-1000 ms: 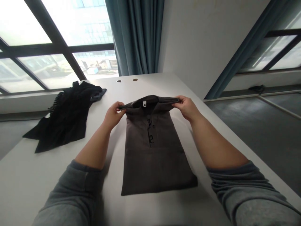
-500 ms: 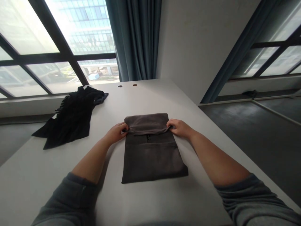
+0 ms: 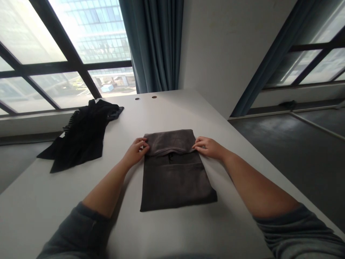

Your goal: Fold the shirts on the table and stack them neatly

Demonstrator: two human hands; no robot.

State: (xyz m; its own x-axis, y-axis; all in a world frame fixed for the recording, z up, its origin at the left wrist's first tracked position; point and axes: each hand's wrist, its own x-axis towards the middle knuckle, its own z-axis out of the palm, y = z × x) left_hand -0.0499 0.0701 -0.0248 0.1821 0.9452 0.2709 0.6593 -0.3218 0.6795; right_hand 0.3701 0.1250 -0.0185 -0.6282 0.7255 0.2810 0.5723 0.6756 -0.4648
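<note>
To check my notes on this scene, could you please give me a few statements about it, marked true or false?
1. The left hand touches the folded top edge of the folded dark grey garment. True.
2. The right hand grips the crumpled black garment. False: it is at the right side of the grey garment's fold, apart from the black one.
3. The crumpled black garment lies on the white table, left of the grey one. True.
4. The folded dark grey garment hangs over the table's edge. False: it lies flat on the tabletop.
</note>
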